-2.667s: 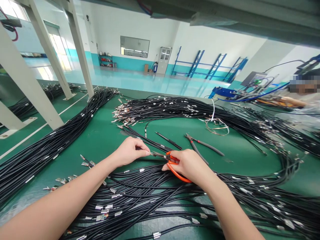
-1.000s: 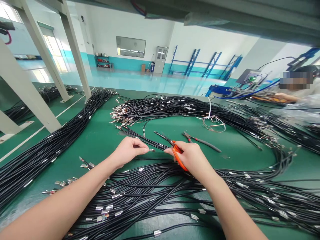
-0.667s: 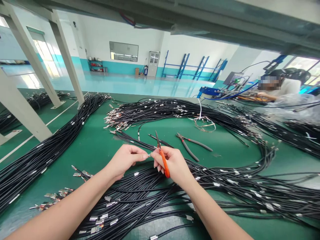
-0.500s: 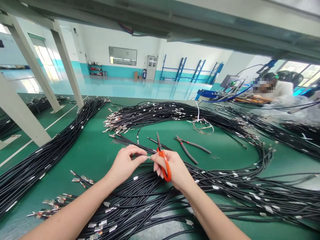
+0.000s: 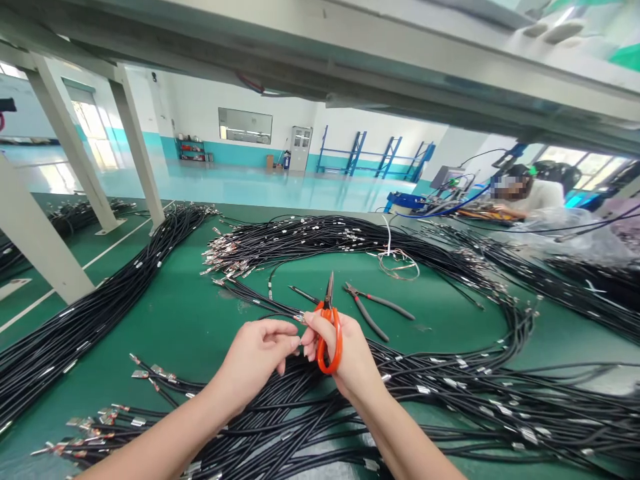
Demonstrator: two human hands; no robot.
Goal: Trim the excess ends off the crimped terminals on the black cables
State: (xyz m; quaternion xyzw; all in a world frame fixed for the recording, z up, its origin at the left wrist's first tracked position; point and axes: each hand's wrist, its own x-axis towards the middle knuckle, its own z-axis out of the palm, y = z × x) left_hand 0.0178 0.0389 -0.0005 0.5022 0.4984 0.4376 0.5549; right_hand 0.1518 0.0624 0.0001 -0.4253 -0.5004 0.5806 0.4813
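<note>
My right hand [image 5: 345,343] holds orange-handled scissors [image 5: 338,340], their dark blades pointing up and away from me. Its thumb and forefinger are also pinched at a silvery cable end [image 5: 302,318]. Close beside it, my left hand [image 5: 263,353] has its fingertips pinched together. Something tiny and pale shows between the two hands, too small to name. Black cables [image 5: 270,299] run toward the fingers from the upper left. Under both hands lies a loose bundle of black cables [image 5: 300,407] with white labels and metal connectors.
Diagonal cutters [image 5: 390,306] and a dark slim tool [image 5: 303,293] lie on the green table [image 5: 175,313]. Further cable bundles [image 5: 310,233] curve behind and along the left [image 5: 100,307]. Pale posts [image 5: 137,147] and an overhead beam [image 5: 300,60] frame the bench. Another person [image 5: 543,193] works at far right.
Both hands have come slightly lower in the view, and the scissors have turned more upright. The left fingers have shifted a little down relative to the right thumb. The camera view has tilted slightly.
</note>
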